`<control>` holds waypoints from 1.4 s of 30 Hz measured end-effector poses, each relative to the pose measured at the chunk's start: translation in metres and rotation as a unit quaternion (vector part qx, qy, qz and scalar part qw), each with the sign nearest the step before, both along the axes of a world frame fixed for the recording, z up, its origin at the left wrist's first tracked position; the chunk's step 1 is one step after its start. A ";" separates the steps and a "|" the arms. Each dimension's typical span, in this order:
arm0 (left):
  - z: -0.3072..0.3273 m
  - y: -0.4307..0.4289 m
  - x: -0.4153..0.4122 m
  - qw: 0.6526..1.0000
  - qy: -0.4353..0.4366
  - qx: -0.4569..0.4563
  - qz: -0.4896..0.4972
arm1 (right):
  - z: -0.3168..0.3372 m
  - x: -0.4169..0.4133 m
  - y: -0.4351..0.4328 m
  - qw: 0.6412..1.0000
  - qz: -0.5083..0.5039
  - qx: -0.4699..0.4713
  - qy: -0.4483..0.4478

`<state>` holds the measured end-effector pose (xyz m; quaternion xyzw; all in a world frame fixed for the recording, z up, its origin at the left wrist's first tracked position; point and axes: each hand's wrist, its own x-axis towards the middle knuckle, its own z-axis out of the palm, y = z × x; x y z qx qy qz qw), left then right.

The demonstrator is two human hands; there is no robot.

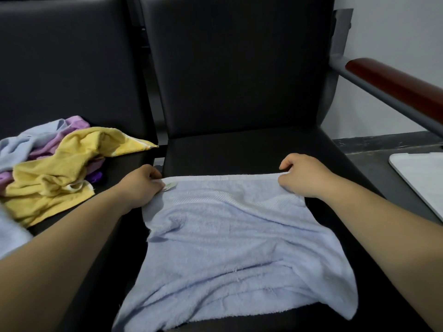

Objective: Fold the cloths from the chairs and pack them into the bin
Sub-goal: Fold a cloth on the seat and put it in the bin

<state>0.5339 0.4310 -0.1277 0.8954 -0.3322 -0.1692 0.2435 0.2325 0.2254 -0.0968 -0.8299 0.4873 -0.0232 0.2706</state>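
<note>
**Black chairs, pale wall, dark floor**

Two black padded chairs side by side. Right chair (239, 80): tall backrest, seat fills mid frame. Left chair (60, 68): backrest top left, seat partly in view. Narrow gap between them, dark frame bars visible. Red-brown wooden armrest (395, 85) on grey metal frame (374, 88) at the right chair's right side. Pale grey-white wall (395, 32) behind, plain. Floor (383, 142) dark, scuffed, at right. Light dim, even, soft sheen on upholstery.

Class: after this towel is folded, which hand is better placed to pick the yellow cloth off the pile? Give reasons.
Left. The left hand, pinching the light blue towel, sits beside the yellow cloth; the right hand holds the opposite corner.
</note>
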 end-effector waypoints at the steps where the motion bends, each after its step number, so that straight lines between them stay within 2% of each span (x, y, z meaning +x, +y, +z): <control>1: 0.001 0.000 0.000 1.000 -0.001 0.012 -0.007 | 0.002 0.001 0.000 1.000 -0.001 0.007 0.013; 4: 0.005 0.000 -0.002 0.999 -0.006 0.034 -0.016 | 0.003 0.004 0.001 0.999 0.002 0.022 0.049; 7: 0.008 0.002 -0.004 1.000 -0.004 0.003 -0.013 | 0.005 0.003 0.005 0.998 0.007 0.025 0.056; 14: 0.033 0.018 -0.010 0.994 -0.072 -0.061 -0.046 | 0.008 -0.011 0.006 1.000 -0.006 -0.008 -0.013; 20: 0.056 0.042 -0.018 0.993 -0.108 -0.040 -0.014 | 0.025 -0.025 0.016 0.997 -0.039 -0.023 -0.055; 22: 0.056 0.046 -0.022 0.996 -0.067 -0.053 0.031 | 0.030 -0.027 0.020 0.991 -0.085 0.024 -0.098; 24: 0.056 0.045 -0.025 0.986 0.047 -0.117 0.107 | 0.035 -0.027 0.023 0.955 -0.167 0.141 -0.199; 26: 0.058 0.040 -0.027 0.941 0.206 -0.195 0.187 | 0.041 -0.023 0.027 0.887 -0.223 0.269 -0.301; 28: 0.059 0.034 -0.026 0.880 0.325 -0.272 0.214 | 0.045 -0.019 0.031 0.852 -0.212 0.314 -0.362; 31: 0.066 0.023 -0.022 0.818 0.380 -0.390 0.186 | 0.050 -0.013 0.032 0.862 -0.162 0.229 -0.422; 33: 0.081 0.023 -0.026 0.783 0.374 -0.473 0.151 | 0.062 -0.014 0.034 0.877 -0.136 0.112 -0.447; 35: 0.104 0.024 -0.032 0.758 0.349 -0.541 0.103 | 0.077 -0.016 0.031 0.862 -0.129 0.040 -0.488; 39: 0.138 0.033 -0.044 0.766 0.274 -0.581 0.034 | 0.094 -0.028 0.022 0.828 -0.113 -0.019 -0.548; 41: 0.138 0.039 -0.048 0.798 0.235 -0.556 0.004 | 0.091 -0.036 0.020 0.840 -0.102 -0.018 -0.532; 42: 0.134 0.043 -0.049 0.834 0.196 -0.517 0.000 | 0.086 -0.041 0.021 0.853 -0.102 -0.020 -0.511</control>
